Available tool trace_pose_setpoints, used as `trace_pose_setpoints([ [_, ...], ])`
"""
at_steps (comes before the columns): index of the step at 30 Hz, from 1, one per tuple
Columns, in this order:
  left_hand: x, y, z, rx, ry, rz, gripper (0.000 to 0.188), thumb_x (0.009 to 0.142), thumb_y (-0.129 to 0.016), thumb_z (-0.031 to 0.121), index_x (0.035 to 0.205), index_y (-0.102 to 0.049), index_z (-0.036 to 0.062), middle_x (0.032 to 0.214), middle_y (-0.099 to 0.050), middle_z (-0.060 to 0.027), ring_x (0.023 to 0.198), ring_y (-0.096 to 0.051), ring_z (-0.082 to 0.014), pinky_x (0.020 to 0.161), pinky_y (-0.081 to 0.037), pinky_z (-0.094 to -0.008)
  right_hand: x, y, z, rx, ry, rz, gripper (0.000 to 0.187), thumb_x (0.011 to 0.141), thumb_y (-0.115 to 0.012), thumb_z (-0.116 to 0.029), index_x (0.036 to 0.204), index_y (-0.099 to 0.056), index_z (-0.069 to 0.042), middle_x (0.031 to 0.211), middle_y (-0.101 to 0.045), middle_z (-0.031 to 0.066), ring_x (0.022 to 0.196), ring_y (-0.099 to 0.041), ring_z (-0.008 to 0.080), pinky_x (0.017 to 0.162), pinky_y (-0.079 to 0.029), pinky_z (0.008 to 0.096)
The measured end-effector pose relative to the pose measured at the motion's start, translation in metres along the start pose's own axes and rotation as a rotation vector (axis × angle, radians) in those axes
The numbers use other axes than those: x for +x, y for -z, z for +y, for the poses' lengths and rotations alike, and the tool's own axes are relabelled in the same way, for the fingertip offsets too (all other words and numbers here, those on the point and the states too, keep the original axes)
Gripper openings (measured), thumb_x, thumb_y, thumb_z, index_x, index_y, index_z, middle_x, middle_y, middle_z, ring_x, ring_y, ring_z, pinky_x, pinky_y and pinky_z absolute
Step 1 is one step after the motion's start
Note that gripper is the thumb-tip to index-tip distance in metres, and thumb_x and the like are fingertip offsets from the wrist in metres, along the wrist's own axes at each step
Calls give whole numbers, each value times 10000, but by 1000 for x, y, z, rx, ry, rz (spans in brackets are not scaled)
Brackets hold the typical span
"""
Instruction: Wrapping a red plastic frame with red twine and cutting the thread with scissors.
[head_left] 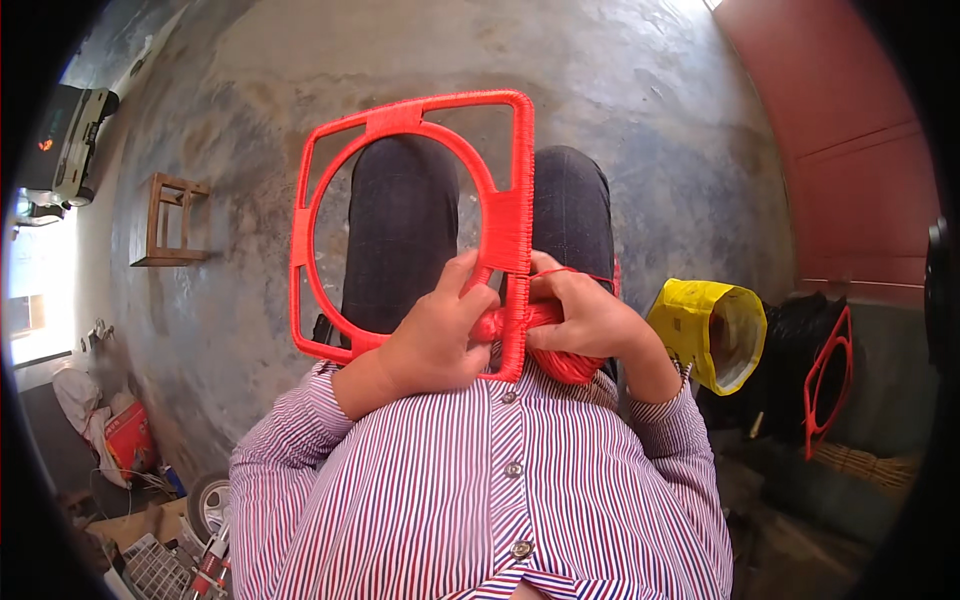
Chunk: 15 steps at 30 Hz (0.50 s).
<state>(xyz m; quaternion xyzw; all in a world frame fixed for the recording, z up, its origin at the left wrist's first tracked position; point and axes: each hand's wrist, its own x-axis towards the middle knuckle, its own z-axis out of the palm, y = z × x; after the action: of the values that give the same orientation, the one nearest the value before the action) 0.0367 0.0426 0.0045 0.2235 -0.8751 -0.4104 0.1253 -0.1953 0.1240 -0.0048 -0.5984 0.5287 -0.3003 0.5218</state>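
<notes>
A square red frame [515, 150] with a round ring inside it stands over my lap, wrapped closely in shiny red cord. My left hand [435, 325] is closed at its lower right corner, its fingers around the inner ring and the end of a red cord bundle [570, 365]. That bundle passes through the corner gap, behind the frame's right bar. On the other side of the bar, my right hand [590, 315] is closed around the bundle. A loose strand runs over the right fingers. The left fingertips are partly hidden.
To the right stand a yellow bag [690, 320] with an open mouth and another red frame [828, 380] against dark plastic. A small wooden stool [170, 225] is on the concrete floor at left. Wheels and clutter [160, 560] lie at lower left; a red door [850, 150] stands far right.
</notes>
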Motion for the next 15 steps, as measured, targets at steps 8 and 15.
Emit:
trace_pose_setpoints([
  [8,-2,6,-4,-167,6,50,318,616,-718,109,834,-502,26,1459,-373,-268,1120,-590,-346,963,-480,-430,-5,0,10,632,1,674,457,971,-595,15,1414,-484,33,1002,-684,119,775,-672,143,679,-537,248],
  [15,-3,-3,-30,-632,187,217,283,774,-754,160,901,-531,41,1376,-455,-161,1102,-531,-198,986,-436,-366,6,1,-35,114,166,347,457,811,-819,-231,1153,-656,25,921,-684,81,782,-669,180,718,-540,292],
])
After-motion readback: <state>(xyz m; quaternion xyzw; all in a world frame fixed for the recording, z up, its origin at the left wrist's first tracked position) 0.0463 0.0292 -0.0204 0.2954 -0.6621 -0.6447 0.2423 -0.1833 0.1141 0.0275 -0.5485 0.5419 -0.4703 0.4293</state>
